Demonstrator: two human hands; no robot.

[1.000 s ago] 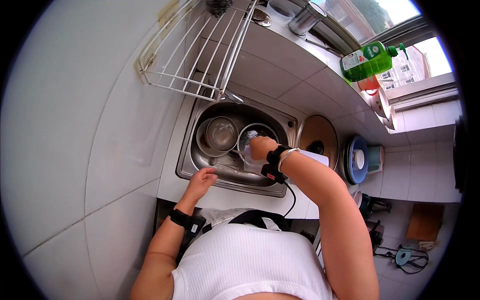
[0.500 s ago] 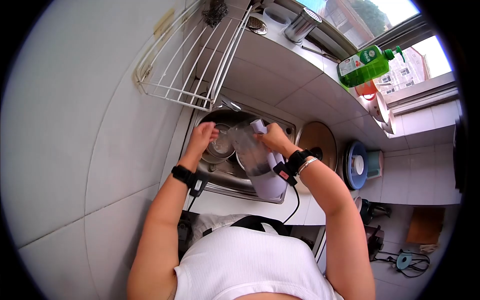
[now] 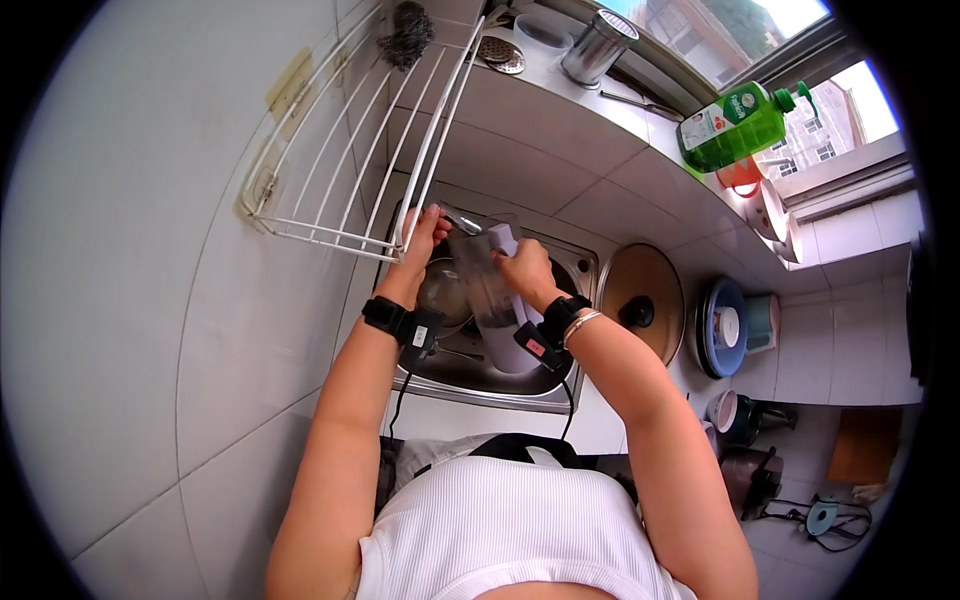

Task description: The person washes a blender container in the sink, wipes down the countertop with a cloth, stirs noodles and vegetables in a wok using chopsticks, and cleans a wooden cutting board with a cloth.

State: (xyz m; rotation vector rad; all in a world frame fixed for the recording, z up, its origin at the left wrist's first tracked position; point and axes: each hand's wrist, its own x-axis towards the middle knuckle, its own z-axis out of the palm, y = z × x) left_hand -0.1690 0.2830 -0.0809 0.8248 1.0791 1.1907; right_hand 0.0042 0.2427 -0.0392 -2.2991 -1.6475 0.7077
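My right hand (image 3: 526, 272) is closed round the lilac handle of a clear blender jug (image 3: 486, 290) with a lilac base. The jug is tilted over the sink (image 3: 440, 385), its mouth up by the faucet (image 3: 462, 222). At the near end of the faucet, my left hand (image 3: 432, 232) has its fingers curled on the metal; the wire rack partly covers this hand. Below it a metal bowl (image 3: 443, 285) sits in the basin, partly hidden by the jug.
A white wire rack (image 3: 330, 235) with a steel scrubber (image 3: 408, 35) juts out above the sink's left side. Right of the sink stand a glass pot lid (image 3: 640, 280) and a blue basin (image 3: 728, 345). A green soap bottle (image 3: 735, 125) and a metal canister (image 3: 600, 48) line the window ledge.
My left hand has moved up from over the bowl to the faucet. The jug, in my right hand, has shifted left and up, with its mouth closer to the faucet.
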